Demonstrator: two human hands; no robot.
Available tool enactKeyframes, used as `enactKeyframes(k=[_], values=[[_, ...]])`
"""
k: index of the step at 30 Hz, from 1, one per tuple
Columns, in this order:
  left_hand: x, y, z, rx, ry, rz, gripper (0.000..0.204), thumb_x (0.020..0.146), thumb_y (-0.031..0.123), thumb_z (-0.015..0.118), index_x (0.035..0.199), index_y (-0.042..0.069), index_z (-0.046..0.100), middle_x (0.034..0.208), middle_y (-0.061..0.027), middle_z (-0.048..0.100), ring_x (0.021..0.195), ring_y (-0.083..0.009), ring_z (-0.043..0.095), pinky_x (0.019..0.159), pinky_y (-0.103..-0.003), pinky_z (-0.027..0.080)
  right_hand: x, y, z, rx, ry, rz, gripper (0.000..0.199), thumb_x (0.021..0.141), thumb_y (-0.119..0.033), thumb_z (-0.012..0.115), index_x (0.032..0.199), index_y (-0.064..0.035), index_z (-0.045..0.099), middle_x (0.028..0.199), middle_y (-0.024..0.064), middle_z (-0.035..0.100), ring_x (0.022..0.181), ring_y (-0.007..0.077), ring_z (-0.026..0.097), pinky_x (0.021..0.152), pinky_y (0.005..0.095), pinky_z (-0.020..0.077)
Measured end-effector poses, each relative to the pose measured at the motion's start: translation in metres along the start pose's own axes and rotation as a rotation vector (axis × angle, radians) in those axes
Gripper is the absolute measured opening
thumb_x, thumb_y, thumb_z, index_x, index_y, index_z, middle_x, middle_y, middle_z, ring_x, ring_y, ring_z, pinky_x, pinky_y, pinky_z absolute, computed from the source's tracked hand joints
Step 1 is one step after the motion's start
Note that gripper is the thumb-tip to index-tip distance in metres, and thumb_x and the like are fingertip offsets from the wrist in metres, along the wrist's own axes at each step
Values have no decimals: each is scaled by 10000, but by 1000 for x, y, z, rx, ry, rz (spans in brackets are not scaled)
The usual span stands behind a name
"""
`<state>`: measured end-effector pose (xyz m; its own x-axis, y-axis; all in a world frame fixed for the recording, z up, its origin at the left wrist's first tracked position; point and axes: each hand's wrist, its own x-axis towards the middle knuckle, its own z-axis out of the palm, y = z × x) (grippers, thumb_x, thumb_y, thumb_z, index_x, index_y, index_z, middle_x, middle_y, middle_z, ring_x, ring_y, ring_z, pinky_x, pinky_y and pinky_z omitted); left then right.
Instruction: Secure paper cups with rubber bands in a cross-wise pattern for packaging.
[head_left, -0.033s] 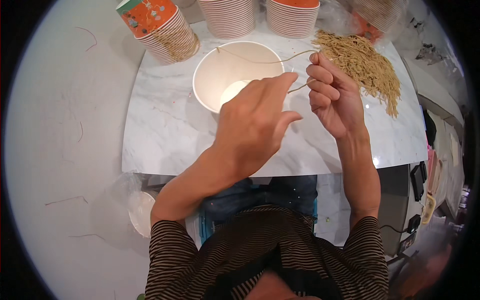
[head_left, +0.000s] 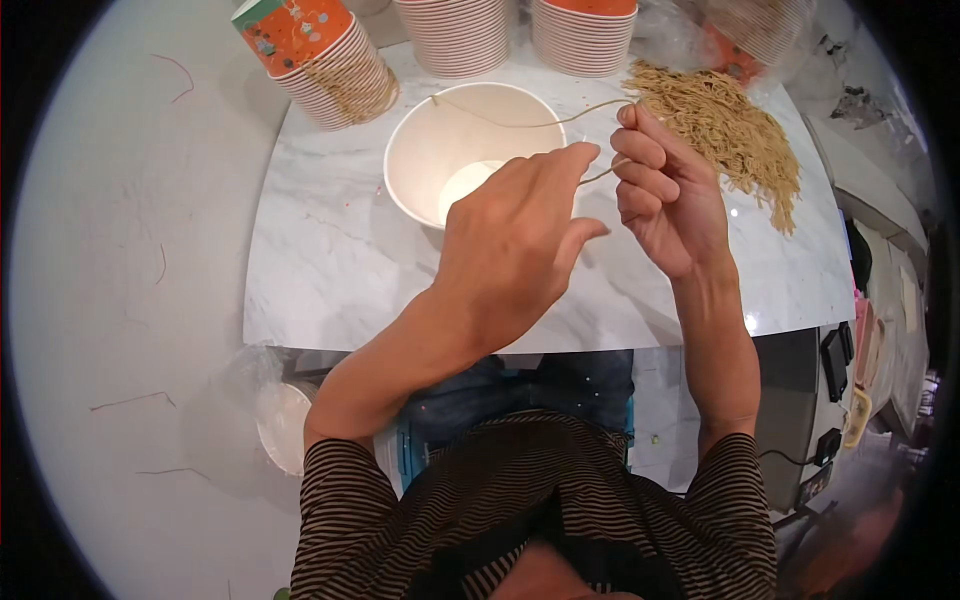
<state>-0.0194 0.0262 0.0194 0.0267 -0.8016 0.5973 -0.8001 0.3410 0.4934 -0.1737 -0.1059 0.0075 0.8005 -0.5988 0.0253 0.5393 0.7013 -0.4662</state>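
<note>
A large white paper bucket (head_left: 420, 140) stands on the marble-look table, its wide mouth toward me. From its far rim a thin tan cord (head_left: 520, 125) loops across to my right hand (head_left: 660, 185), whose thumb and finger pinch it, the other fingers curled in. Another stretch of cord runs from behind my left hand (head_left: 515, 235) to the right hand. My left hand is in front of the bucket, covering part of its near side, fingers stretched out and thumb apart. Whether any cord touches the left palm is hidden.
A pile of cut tan cords (head_left: 730, 130) lies at the back right. Stacked orange-patterned buckets (head_left: 320, 70) with cords draped over them lean at the back left. More bucket stacks (head_left: 455, 35) stand behind. A white tub (head_left: 283, 430) sits below the table's left side.
My left hand has shifted very slightly to the right. The right hand keeps its pinch on the cord.
</note>
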Motion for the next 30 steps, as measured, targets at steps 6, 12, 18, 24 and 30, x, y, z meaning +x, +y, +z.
enactKeyframes(k=[6, 12, 18, 24, 30], values=[[11, -4, 2, -60, -113, -97, 210, 879, 34, 797, 1079, -6, 746, 927, -130, 775, 723, -251, 718, 679, -311, 567, -5, -6, -6, -10, -48, -10, 246, 1181, -219, 396, 1210, -22, 540, 796, -57, 400, 549, 12, 324, 469, 207, 296], [5, -3, 3, 64, -47, -29, 27, 873, 82, 745, 894, 74, 760, 834, -96, 738, 788, -302, 696, 686, -408, 544, -8, -2, -28, -428, 181, -10, 311, 1093, -235, 591, 1297, 0, 593, 971, -2, 658, 594, 19, 471, 535, 197, 458], [-4, 6, 2, 172, -109, 57, 60, 863, 29, 727, 908, 67, 739, 813, -103, 710, 761, -312, 674, 672, -421, 528, -53, 15, -15, -1127, 202, -408, 515, 976, 6, 571, 1490, -2, 547, 1270, 114, 684, 782, 111, 702, 618, 247, 571], [-15, 14, -9, 87, -287, -6, 46, 890, 48, 736, 930, 68, 727, 813, -107, 704, 754, -325, 670, 662, -416, 515, -62, 44, -24, -1325, -193, -383, 563, 878, 94, 725, 1424, 16, 612, 1137, 130, 727, 775, 141, 755, 634, 246, 583], [-29, 22, -27, 27, -297, -133, 19, 915, 68, 723, 902, 55, 726, 781, -114, 699, 724, -324, 674, 648, -415, 521, -57, 53, -25, -1490, -234, -564, 309, 853, 32, 806, 1156, -13, 769, 882, 86, 751, 728, 174, 736, 605, 287, 576]])
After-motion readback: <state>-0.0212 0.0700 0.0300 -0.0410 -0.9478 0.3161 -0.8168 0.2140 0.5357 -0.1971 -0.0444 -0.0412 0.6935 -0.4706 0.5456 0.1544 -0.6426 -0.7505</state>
